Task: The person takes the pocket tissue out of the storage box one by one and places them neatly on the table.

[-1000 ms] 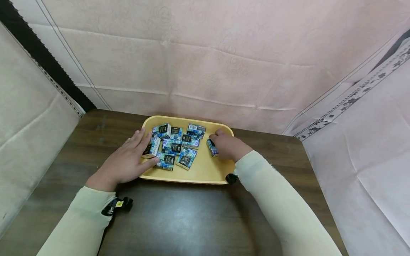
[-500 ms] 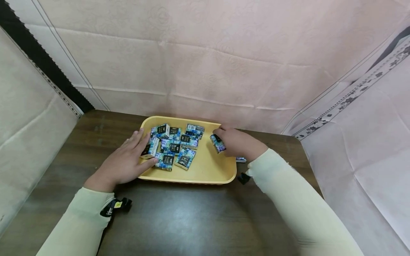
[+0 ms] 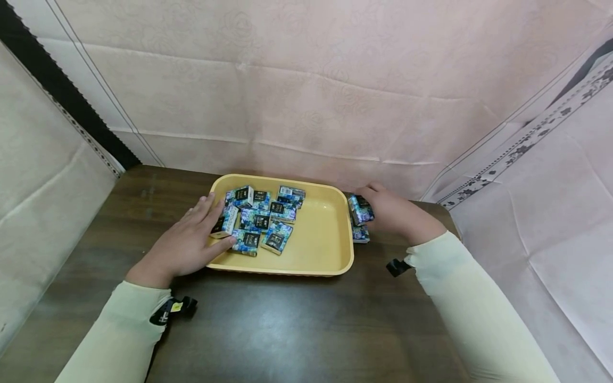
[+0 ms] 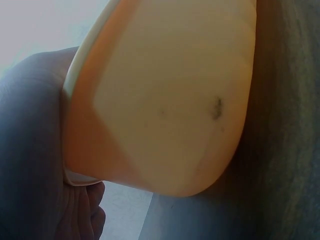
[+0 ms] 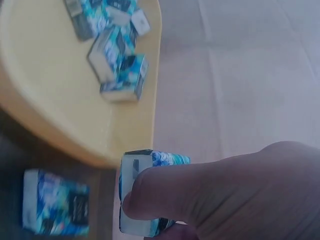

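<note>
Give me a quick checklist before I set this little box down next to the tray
1. Box held firmly: ok. The right hand pinches the small box, and a finger wraps across it in the right wrist view.
2. Box clear of the yellow tray: ok, it is past the right rim.
3. Landing spot: not ok to drop blind. Another box already lies on the table just below the held one.
4. Tray steadied: ok. The left hand rests on the left rim.
5. Boxes left in the tray: ok, clustered on the left side.
6. Height above the table: cannot tell.
</note>
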